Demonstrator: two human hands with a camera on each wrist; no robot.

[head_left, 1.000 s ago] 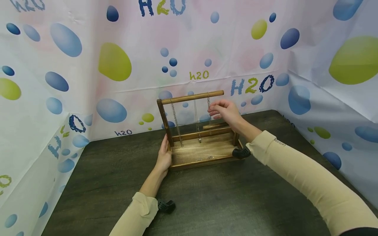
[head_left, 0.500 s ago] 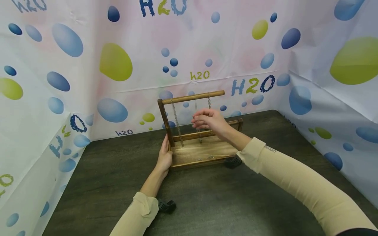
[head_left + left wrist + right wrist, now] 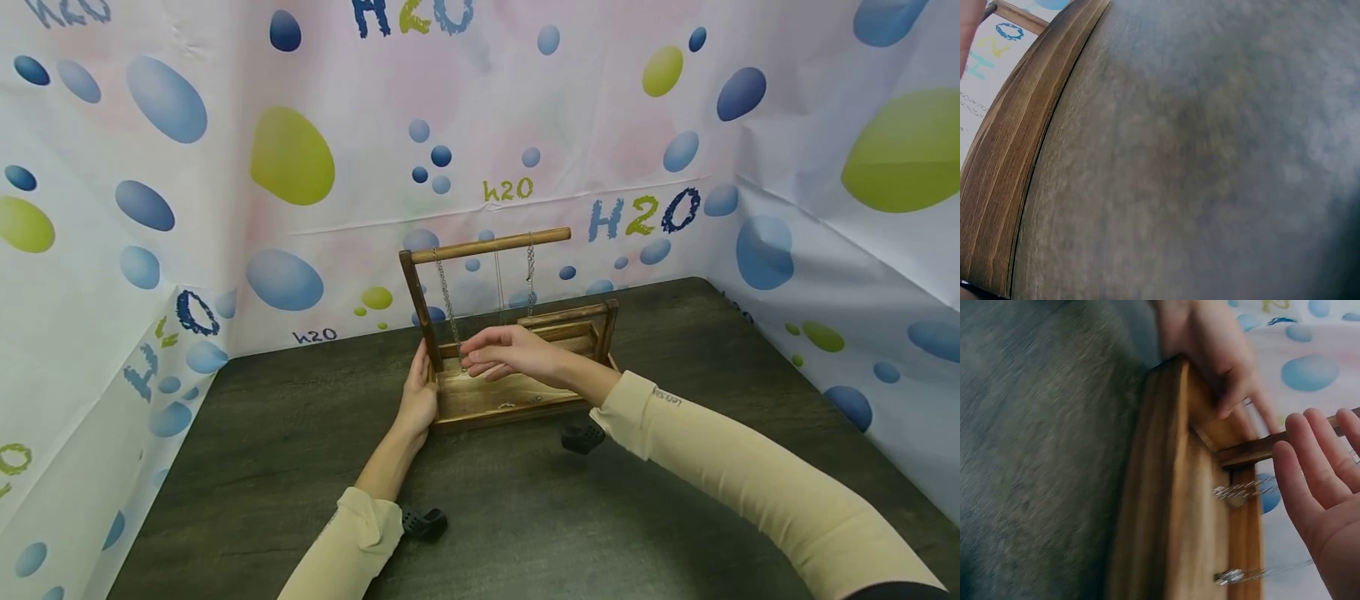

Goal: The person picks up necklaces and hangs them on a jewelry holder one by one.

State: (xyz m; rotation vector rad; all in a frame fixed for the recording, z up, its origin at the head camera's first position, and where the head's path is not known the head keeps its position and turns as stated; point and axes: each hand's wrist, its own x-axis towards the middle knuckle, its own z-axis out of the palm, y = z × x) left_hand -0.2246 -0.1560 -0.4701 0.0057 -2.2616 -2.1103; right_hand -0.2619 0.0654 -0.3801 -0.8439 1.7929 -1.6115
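Note:
A wooden jewelry stand [image 3: 491, 247] with an upper bar and a shallow tray stands on the table. My left hand [image 3: 416, 404] grips the tray's left end; the right wrist view shows its thumb over the wall [image 3: 1200, 415]. Three chains hang from the bar: a left necklace [image 3: 446, 296], a thin middle one [image 3: 498, 279] and a right one [image 3: 530, 275]. In front of the tray, my right hand [image 3: 517, 354] has its fingertips by the left chain's lower end. Its fingers [image 3: 1310, 456] look extended and hold nothing. The middle chain's pendant [image 3: 1230, 576] is hidden in the head view.
Small shiny pieces [image 3: 507, 406] lie in the tray near its front wall. A lower wooden bar [image 3: 566, 315] sticks out from the right post. Dark tabletop [image 3: 525, 517] surrounds the stand, and a printed sheet [image 3: 360, 167] hangs behind it.
My right hand has moved left and down, from the right chain past the middle one to the left chain's lower end. The left hand stays on the stand.

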